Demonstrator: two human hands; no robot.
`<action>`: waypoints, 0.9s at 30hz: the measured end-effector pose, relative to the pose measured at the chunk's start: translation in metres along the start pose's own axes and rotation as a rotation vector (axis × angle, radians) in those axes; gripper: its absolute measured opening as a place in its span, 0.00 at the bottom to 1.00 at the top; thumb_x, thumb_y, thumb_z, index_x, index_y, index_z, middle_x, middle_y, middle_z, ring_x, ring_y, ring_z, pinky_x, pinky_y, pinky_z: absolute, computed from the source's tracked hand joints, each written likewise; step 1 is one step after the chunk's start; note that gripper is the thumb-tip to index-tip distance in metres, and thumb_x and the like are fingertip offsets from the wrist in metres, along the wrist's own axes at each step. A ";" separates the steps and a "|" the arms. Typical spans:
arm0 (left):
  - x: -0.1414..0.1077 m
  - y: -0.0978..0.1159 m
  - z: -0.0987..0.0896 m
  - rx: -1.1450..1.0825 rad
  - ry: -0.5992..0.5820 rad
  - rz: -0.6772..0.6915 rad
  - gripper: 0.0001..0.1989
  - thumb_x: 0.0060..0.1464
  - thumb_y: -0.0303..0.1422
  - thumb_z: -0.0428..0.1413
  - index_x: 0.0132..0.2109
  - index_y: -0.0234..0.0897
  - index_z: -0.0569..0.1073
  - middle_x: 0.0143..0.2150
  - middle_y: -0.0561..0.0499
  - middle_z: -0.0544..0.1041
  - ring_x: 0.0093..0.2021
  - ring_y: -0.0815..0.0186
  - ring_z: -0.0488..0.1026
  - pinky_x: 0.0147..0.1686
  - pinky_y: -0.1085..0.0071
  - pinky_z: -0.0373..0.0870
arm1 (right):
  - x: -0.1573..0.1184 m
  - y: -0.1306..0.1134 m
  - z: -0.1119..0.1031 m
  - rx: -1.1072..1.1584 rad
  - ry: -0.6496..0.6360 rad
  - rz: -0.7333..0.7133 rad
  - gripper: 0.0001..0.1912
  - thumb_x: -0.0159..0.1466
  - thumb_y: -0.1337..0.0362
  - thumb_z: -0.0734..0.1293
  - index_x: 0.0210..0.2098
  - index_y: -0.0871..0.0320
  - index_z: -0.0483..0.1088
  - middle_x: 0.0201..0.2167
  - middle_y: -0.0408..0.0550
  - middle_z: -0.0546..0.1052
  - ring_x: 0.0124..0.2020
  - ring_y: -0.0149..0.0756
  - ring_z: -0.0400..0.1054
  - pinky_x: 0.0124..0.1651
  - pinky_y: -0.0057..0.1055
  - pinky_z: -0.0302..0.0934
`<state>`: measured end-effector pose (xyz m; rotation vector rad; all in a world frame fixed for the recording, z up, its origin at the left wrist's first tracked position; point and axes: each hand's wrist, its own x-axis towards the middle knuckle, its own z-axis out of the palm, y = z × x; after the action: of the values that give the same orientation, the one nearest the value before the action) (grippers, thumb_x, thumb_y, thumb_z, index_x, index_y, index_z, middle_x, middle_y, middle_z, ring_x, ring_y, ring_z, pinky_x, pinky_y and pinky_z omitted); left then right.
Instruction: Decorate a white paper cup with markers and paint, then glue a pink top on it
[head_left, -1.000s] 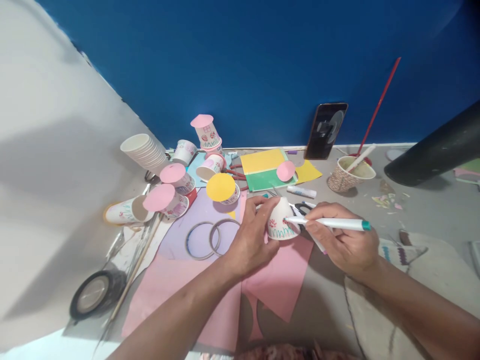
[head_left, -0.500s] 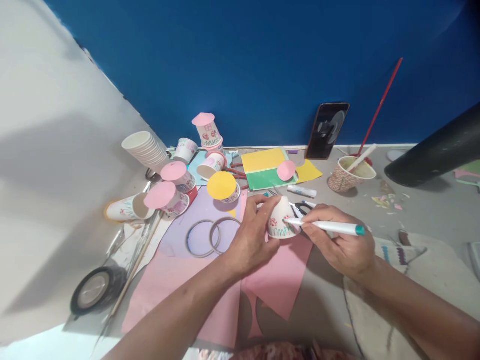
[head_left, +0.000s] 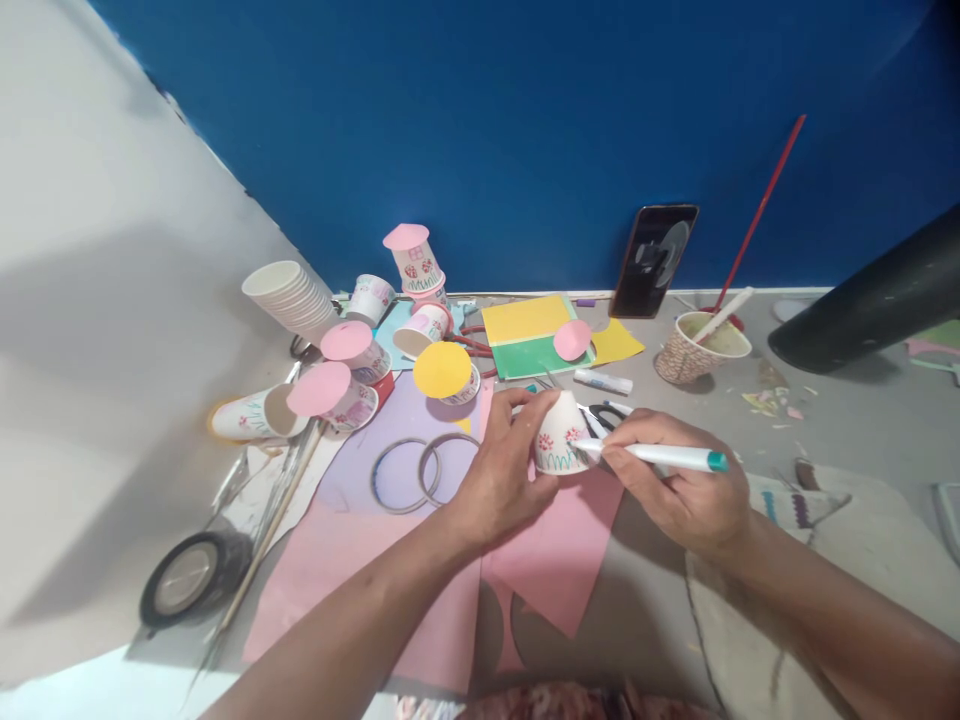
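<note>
My left hand (head_left: 504, 470) grips a small white paper cup (head_left: 556, 428) that is upside down over pink paper. Red flower marks and a green zigzag line decorate the cup's side. In my right hand (head_left: 679, 485) is a white marker (head_left: 660, 456) with a green end, held like a pen. Its tip meets the cup's side near the right-hand red flower. Behind the cup lie black-handled scissors (head_left: 606, 416), partly hidden, and a glue stick (head_left: 604, 382).
Decorated cups with pink paper discs (head_left: 321, 389) and a cup stack (head_left: 289, 300) stand at left. Two rings (head_left: 399, 475) lie on lilac paper near black tape (head_left: 184, 580). A phone (head_left: 655, 260) leans on the blue wall; a patterned cup (head_left: 686, 350) stands right.
The marker tip has shifted slightly down on the cup's side, near the right-hand flower. Both hands keep their hold, and the rest looks the same.
</note>
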<state>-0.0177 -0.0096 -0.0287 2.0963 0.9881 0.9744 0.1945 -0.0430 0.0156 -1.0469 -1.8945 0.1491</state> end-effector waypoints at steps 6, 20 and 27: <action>0.000 0.001 0.000 -0.010 0.006 -0.016 0.43 0.51 0.22 0.64 0.71 0.50 0.61 0.63 0.42 0.62 0.68 0.49 0.63 0.68 0.48 0.69 | 0.002 -0.003 -0.002 0.024 0.025 0.038 0.05 0.70 0.67 0.68 0.37 0.52 0.75 0.27 0.42 0.83 0.27 0.35 0.78 0.32 0.29 0.71; 0.002 0.003 -0.002 -0.018 0.004 -0.062 0.46 0.47 0.16 0.62 0.70 0.51 0.62 0.62 0.44 0.62 0.69 0.50 0.64 0.68 0.50 0.69 | 0.001 0.000 -0.007 -0.006 0.037 0.173 0.07 0.71 0.65 0.68 0.34 0.52 0.75 0.27 0.42 0.81 0.25 0.36 0.77 0.29 0.30 0.70; 0.002 0.003 -0.002 -0.021 0.002 -0.072 0.45 0.47 0.15 0.60 0.70 0.50 0.62 0.62 0.43 0.62 0.67 0.51 0.65 0.66 0.51 0.72 | 0.003 0.002 -0.005 -0.020 -0.014 0.069 0.08 0.71 0.65 0.67 0.34 0.52 0.74 0.26 0.43 0.82 0.26 0.37 0.78 0.31 0.32 0.70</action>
<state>-0.0176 -0.0090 -0.0242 2.0292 1.0425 0.9465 0.1987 -0.0411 0.0193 -1.1278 -1.8767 0.1780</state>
